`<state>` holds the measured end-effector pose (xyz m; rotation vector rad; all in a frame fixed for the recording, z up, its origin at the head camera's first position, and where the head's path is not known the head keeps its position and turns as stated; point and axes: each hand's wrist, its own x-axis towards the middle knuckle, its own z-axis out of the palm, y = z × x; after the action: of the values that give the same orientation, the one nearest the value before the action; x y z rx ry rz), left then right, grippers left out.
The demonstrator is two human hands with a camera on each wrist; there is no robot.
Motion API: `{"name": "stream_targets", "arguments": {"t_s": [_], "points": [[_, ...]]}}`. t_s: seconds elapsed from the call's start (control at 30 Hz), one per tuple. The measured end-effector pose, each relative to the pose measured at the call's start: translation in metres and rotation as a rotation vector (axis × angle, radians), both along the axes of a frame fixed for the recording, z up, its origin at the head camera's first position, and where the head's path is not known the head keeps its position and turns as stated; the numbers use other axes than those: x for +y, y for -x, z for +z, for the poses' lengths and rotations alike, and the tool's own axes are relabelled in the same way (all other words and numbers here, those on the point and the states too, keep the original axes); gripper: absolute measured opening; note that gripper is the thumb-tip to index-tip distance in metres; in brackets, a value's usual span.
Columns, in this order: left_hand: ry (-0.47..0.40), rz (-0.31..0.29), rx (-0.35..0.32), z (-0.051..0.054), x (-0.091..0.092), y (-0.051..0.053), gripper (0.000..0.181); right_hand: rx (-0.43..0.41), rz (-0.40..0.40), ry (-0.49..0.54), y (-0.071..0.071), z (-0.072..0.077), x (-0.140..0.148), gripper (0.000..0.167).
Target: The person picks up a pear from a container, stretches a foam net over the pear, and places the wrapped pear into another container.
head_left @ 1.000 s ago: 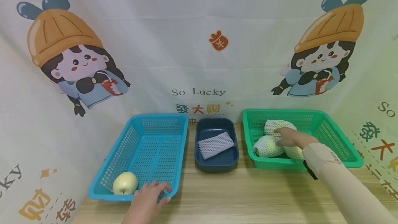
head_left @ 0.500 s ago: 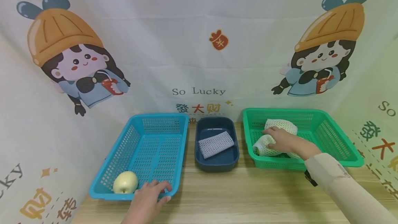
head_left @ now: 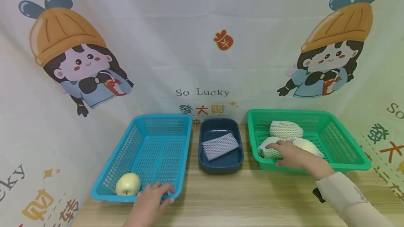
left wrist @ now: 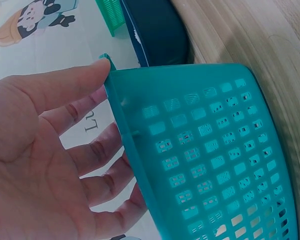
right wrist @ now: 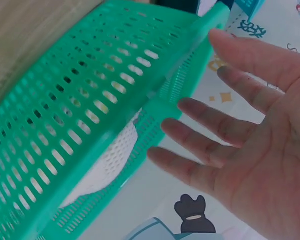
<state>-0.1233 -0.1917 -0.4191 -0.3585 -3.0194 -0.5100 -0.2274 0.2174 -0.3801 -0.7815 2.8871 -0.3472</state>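
In the head view my left hand (head_left: 150,202) holds the near rim of a blue plastic basket (head_left: 186,143). In the left wrist view the thumb lies at that rim and the fingers pass behind it. Inside the basket's near left corner sits a pale yellow apple-like fruit (head_left: 128,184), unwrapped. My right hand (head_left: 295,155) hovers over the near side of a green basket (head_left: 347,150), fingers spread and holding nothing. Three fruits in white foam nets lie in that basket: a back one (head_left: 285,129), a left one (head_left: 268,146) partly behind the hand, and a right one (head_left: 307,146).
Between the baskets stands a dark blue tub (head_left: 221,166) with a white foam net (head_left: 220,146) lying in it. All three containers rest on a wooden table (head_left: 221,199). A white printed cloth (head_left: 164,45) hangs behind and at both sides.
My right hand has moved from over the back and left wrapped fruits toward the near rim, uncovering the right wrapped fruit. The left hand stays at the blue basket's rim.
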Motion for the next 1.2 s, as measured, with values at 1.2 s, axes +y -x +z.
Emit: {"name": "stream_targets", "arguments": {"t_s": [1.2], "points": [[0.01, 0.009, 0.007, 0.0, 0.001, -0.001, 0.018, 0.369, -0.271, 0.009, -0.034, -0.032, -0.018, 0.027]]}}
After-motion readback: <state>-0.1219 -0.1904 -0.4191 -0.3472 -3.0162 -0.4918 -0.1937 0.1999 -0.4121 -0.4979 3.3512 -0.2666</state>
